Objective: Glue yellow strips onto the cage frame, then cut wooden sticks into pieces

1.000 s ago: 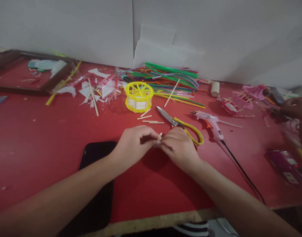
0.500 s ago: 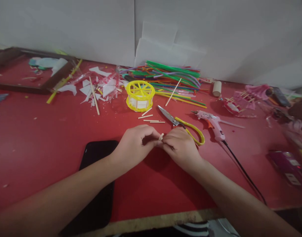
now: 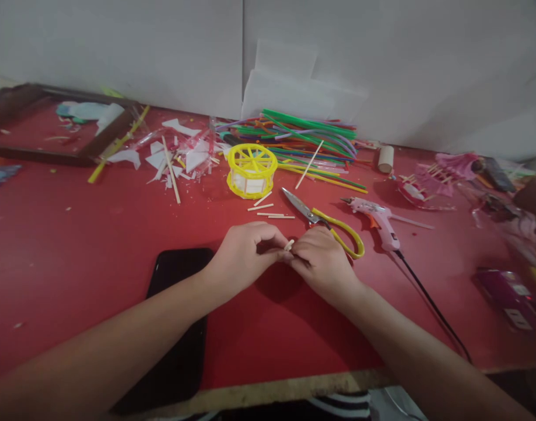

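Observation:
My left hand (image 3: pixel 248 254) pinches small pale stick pieces (image 3: pixel 289 245) between thumb and forefinger. My right hand (image 3: pixel 322 255) meets it fingertip to fingertip, its fingers closed at the same pieces; what exactly it grips is hidden. Beyond my hands, several short pale sticks (image 3: pixel 270 215) lie on the red table (image 3: pixel 268 345). A yellow wheel-shaped frame (image 3: pixel 252 171) with white panels inside stands behind them. Scissors (image 3: pixel 333 225) with yellow handles lie just past my right hand, and a pink glue gun (image 3: pixel 377 219) rests farther right.
A black phone (image 3: pixel 180 351) lies under my left forearm. Coloured pipe cleaners (image 3: pixel 309 137) are heaped by the wall, with white scraps (image 3: pixel 193 155) to their left. A dark frame (image 3: pixel 40 156) sits far left. At right are a pink stick model (image 3: pixel 443 175) and purple device (image 3: pixel 508 298).
The view has shifted slightly, so the objects at left and centre appear a little farther right. Both hands stay together, with the small pieces tilted slightly differently.

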